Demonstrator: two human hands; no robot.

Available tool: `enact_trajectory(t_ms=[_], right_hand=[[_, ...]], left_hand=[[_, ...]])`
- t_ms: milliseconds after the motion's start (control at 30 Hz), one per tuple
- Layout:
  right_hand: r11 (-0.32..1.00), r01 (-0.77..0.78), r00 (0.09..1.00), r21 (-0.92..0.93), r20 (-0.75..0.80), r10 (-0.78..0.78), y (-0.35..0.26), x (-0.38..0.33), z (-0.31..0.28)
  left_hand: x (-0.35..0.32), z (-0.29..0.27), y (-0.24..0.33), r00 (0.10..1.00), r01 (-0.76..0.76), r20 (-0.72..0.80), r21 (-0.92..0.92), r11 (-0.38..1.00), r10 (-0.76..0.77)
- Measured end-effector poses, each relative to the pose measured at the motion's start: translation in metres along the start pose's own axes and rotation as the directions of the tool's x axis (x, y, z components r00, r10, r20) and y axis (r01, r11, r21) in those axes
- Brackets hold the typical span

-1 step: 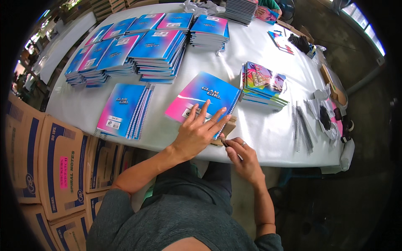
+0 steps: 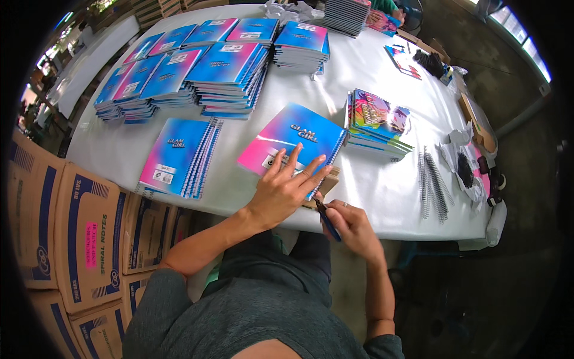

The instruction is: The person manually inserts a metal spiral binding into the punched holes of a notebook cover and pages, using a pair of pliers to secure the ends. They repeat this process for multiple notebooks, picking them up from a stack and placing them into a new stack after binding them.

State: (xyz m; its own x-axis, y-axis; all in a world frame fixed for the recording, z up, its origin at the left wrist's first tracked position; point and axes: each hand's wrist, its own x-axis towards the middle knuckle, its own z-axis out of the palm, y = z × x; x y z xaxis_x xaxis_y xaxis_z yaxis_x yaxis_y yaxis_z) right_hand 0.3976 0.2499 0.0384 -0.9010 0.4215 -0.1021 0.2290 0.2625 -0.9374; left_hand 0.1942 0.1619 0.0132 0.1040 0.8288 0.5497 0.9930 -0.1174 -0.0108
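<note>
A pink-and-blue spiral notebook (image 2: 299,128) lies aslant in front of me, its wire binding on the right side. My left hand (image 2: 282,190) rests flat on its cover with the fingers spread. Under the lower right of the notebook a small brown wooden block (image 2: 330,181) shows. My right hand (image 2: 354,229) is closed round dark-handled pliers (image 2: 330,222), whose jaws are at the bottom end of the wire binding. Whether the jaws grip the wire is too small to tell. To the left lies a fanned pile of matching notebooks (image 2: 173,149).
Tall notebook stacks (image 2: 224,66) stand at the back left. Multicoloured notebooks (image 2: 378,122) are piled to the right, with loose wire coils (image 2: 431,185) beyond. Cardboard boxes (image 2: 89,239) rise at the left below the table edge. A person's arm (image 2: 385,7) shows at the far side.
My right hand has turned and its fingers have loosened, so more of the pliers' handles shows. My left hand and the notebook keep their place.
</note>
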Motion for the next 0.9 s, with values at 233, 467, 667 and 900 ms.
enact_trajectory(t_ms=[233,467,667,900], right_hand=[[0.982,0.050,0.987,-0.183,-0.142,-0.077,0.002,0.020,-0.062],[0.551,-0.169,0.804,-0.817,-0.438,-0.402,0.125,0.021,-0.123],[0.863,0.263,0.697,-0.431,-0.533,-0.479,0.014,0.096,-0.047],[0.858,0.426,0.904,0.286,-0.085,-0.420,-0.113,0.176,0.102]], left_hand=[[0.003,-0.049,-0.064,0.958,0.216,-0.142,-0.222,0.951,-0.251],[-0.076,-0.127,-0.159,0.856,0.346,-0.219,-0.431,0.833,-0.469],[-0.125,-0.144,-0.198,0.682,-0.007,-0.274,-0.930,0.368,-0.678],[-0.101,-0.081,-0.255,0.865,-0.296,-0.243,-0.954,-0.054,-0.440]])
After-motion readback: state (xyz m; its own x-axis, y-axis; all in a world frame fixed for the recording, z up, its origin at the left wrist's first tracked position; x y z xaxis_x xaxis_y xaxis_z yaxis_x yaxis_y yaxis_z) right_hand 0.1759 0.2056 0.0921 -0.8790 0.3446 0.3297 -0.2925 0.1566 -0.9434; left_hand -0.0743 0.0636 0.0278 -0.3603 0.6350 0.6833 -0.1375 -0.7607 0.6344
